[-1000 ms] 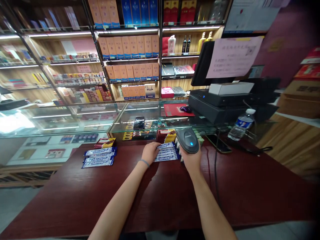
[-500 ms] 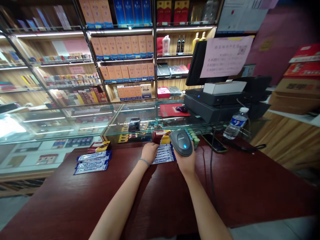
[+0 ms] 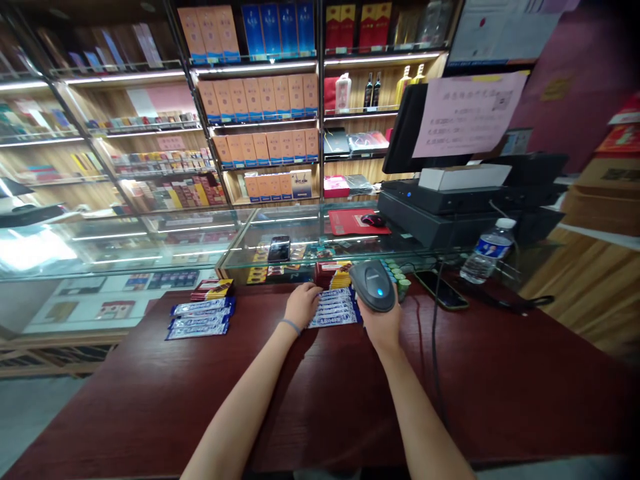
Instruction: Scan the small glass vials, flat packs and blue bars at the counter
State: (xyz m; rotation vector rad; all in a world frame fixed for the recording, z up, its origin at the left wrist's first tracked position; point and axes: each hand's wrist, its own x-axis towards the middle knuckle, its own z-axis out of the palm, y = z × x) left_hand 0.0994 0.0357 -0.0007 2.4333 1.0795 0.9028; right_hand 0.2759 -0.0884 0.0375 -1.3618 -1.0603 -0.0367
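Observation:
My right hand point(image 3: 384, 327) grips a dark handheld barcode scanner point(image 3: 374, 285) with a blue light, its head held over a pile of blue-and-white snack bars point(image 3: 334, 308) on the dark red counter point(image 3: 320, 393). My left hand point(image 3: 301, 303) rests on the left end of that pile, fingers curled on the wrappers. Behind the pile lies a stack of red and yellow packets point(image 3: 333, 272). The scanner's black cable point(image 3: 434, 347) runs down the counter on my right.
A second group of blue bars point(image 3: 199, 318) and a red packet point(image 3: 213, 289) lie at left. A phone point(image 3: 444, 289), water bottle point(image 3: 487, 251), till and monitor point(image 3: 450, 200) stand at right. A glass display case point(image 3: 200, 233) and stocked shelves lie beyond.
Both hands stay on the bar pile and scanner; only the head camera has shifted slightly, swinging left and back.

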